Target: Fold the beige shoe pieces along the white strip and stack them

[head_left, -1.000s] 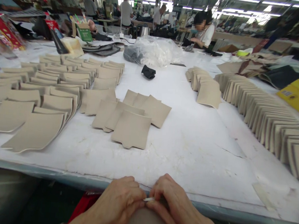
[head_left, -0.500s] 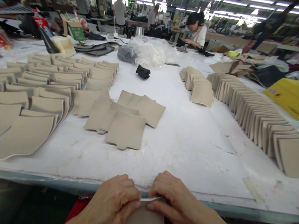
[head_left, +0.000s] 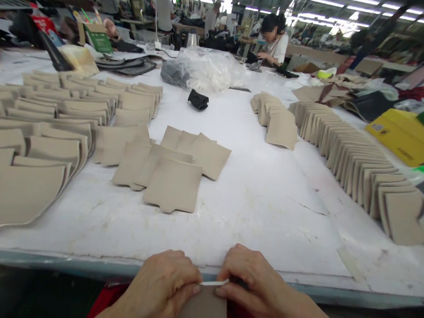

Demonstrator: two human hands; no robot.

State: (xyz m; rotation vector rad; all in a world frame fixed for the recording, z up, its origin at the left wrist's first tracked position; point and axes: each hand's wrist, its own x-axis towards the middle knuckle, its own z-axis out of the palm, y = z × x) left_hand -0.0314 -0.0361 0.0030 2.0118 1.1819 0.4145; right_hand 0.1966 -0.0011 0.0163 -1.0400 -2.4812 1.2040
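Note:
Both my hands are at the table's near edge, below the white tabletop [head_left: 259, 207]. My left hand [head_left: 161, 289] and my right hand [head_left: 251, 282] each pinch an end of a thin white strip [head_left: 214, 282] running along the top edge of a beige cut piece [head_left: 203, 312] held over my lap. Fingers of both hands are closed in a pinch. On the table ahead lies a small overlapping group of beige cut pieces [head_left: 173, 183].
Rows of overlapped beige pieces cover the left [head_left: 52, 132] and the right side [head_left: 359, 151], with a short stack [head_left: 277, 120] between. A clear plastic bag [head_left: 204, 70], a black scrap [head_left: 198, 99] and a yellow box [head_left: 408, 137] lie farther back. Other people work at distant tables.
The view has shifted a little to the right. The gap between my two pinching hands has widened slightly, so more of the white strip shows between them.

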